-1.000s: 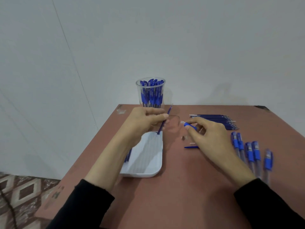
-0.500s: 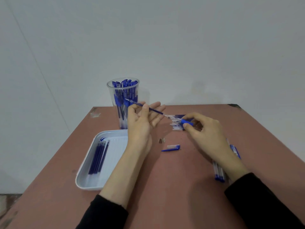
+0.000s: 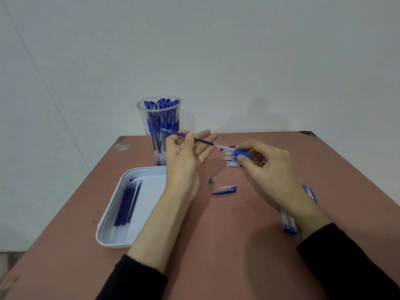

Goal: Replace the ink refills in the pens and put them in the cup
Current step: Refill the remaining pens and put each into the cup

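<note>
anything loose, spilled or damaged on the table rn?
No spill. A blue pen cap and a small metal tip lie loose on the table, right of the tray. The tabletop has a chipped patch at its far-left corner, beside the cup.

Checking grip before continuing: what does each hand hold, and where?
Left hand pinches the ink refill around mid-length, thumb on top. Right hand pinches the pen barrel by its blue grip section.
</note>
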A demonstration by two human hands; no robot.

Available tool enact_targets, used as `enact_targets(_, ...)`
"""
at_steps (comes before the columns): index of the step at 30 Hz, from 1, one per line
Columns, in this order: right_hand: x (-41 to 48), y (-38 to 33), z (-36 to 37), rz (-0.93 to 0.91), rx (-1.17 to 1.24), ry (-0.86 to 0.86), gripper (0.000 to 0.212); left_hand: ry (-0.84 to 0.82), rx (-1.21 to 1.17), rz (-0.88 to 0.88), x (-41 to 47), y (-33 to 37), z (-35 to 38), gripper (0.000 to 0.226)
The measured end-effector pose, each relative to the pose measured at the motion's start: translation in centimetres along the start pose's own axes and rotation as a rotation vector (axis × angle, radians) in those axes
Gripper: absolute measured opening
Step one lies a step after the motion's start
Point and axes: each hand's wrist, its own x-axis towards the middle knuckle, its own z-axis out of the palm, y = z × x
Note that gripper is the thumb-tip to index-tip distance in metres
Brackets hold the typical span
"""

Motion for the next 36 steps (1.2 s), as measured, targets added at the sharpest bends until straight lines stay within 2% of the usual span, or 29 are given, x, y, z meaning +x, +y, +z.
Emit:
enact_targets(8, 0.1, 0.1, 0.2, -0.025, -0.017, 0.039, 0.028, 0.001, 0.022, 0.006, 0.0, 0.0, 0.0, 0.010)
enact_targets(14, 0.0, 0.1, 0.4, -0.045, -0.016, 0.031, 0.018, -0.048, 0.044, -0.033, -0.4, -0.3, 0.3, 0.009)
enact_targets(19, -0.1, 0.1, 0.6, -0.068, -0.025, 0.052, 0.018, -0.122, 0.212, -0.099, -0.8, -0.7, 0.2, 0.005)
enact_targets(23, -0.1, 0.2, 0.7, -0.073, -0.001, 0.049, 0.019, -0.204, 0.350, -0.186, -1.3, -1.1, 0.3, 0.013)
enact_targets(30, -0.2, -0.2, 0.7, -0.028, 0.106, 0.057, 0.016, -0.311, 0.404, -0.185, -1.0, -0.6, 0.0, 0.024)
enact_targets(33, 0.1, -0.4, 0.4, 0.057, 0.267, 0.094, 0.018, -0.276, 0.567, -0.112, -0.4, -0.2, -0.6, 0.029)
enact_targets(36, 0.3, -0.7, -0.2, 0.153, 0.482, 0.103, 0.018, -0.245, 0.883, -0.041, 0.2, 0.0, -1.7, 0.029)
